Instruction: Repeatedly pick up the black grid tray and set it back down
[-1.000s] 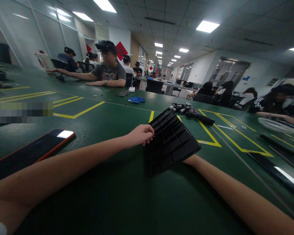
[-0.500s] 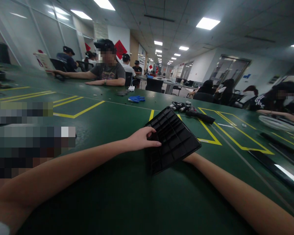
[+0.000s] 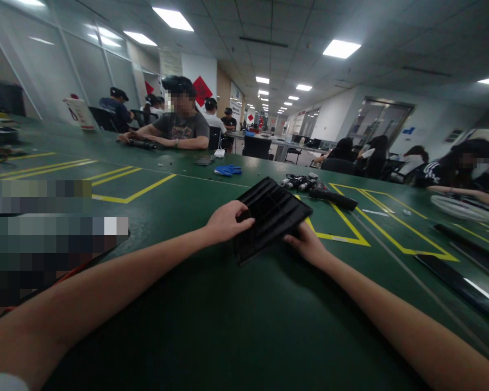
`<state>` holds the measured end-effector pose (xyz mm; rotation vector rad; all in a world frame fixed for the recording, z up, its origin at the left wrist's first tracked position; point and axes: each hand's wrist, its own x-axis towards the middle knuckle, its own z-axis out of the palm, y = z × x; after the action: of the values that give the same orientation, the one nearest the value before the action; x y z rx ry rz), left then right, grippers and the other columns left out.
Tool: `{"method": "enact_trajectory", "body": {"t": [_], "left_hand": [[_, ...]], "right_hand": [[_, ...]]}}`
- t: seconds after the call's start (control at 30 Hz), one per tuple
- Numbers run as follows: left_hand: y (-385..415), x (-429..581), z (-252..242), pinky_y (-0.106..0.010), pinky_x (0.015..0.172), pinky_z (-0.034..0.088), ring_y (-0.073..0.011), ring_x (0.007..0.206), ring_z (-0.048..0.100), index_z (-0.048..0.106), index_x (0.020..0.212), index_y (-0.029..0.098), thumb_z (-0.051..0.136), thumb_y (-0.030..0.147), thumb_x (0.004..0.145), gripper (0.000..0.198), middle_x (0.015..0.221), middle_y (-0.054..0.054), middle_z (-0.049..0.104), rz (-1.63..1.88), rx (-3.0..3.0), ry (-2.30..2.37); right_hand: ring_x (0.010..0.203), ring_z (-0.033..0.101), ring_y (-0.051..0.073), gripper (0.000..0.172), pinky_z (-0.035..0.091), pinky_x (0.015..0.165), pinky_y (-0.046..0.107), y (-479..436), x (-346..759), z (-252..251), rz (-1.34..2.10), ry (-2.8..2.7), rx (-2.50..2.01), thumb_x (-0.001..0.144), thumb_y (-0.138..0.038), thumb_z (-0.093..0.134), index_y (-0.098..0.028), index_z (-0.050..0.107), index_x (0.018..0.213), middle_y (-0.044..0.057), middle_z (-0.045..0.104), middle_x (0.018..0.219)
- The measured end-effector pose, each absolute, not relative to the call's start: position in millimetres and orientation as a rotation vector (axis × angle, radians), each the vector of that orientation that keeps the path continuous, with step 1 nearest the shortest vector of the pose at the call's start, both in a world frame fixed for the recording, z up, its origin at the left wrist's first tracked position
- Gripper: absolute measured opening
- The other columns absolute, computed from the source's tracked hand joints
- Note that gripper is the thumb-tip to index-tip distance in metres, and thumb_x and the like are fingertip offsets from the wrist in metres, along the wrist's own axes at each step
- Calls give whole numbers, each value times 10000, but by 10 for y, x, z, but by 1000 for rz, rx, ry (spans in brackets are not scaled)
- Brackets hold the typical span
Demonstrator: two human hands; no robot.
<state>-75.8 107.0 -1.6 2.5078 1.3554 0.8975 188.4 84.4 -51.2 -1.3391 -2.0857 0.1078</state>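
Note:
A black plastic tray (image 3: 271,214) with several ribbed compartments lies tilted low over the green table (image 3: 212,315) in front of me. My left hand (image 3: 226,221) grips the tray's left edge, thumb over the rim. My right hand (image 3: 307,243) holds the tray's right lower corner, fingers partly tucked under it. Both forearms stretch out across the table toward it.
Behind the tray lie dark cylindrical parts (image 3: 299,182) and a long black tool (image 3: 332,197). A blue glove (image 3: 227,170) lies farther back. Black strips (image 3: 460,277) lie at the right. Yellow lines mark the table. Other people sit along the far and right edges.
The tray has tipped down flatter and moved slightly left. My right hand has come out from under it and now shows at its corner. My left hand's grip has closed on the edge.

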Motion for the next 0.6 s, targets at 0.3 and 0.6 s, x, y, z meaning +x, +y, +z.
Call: {"method": "enact_trajectory", "body": {"t": [0.3, 0.6], "left_hand": [[1770, -1762, 131, -378, 706, 458, -351, 921, 592, 658, 874, 87, 435, 565, 737, 545, 983, -219, 636, 364, 2164, 2425], [1810, -1735, 159, -422, 812, 466, -355, 1011, 574, 635, 981, 18, 383, 403, 836, 483, 1049, -260, 617, 403, 2198, 2396]], "right_hand": [[1005, 525, 316, 416, 433, 856, 424, 1063, 2652, -388, -107, -1831, -2018, 767, -370, 556, -129, 542, 1106, 136, 612, 1062], [1120, 438, 335, 523, 341, 981, 459, 1017, 2548, -362, -289, -1884, -1970, 808, -431, 478, -59, 518, 1174, 196, 519, 1181]]}}
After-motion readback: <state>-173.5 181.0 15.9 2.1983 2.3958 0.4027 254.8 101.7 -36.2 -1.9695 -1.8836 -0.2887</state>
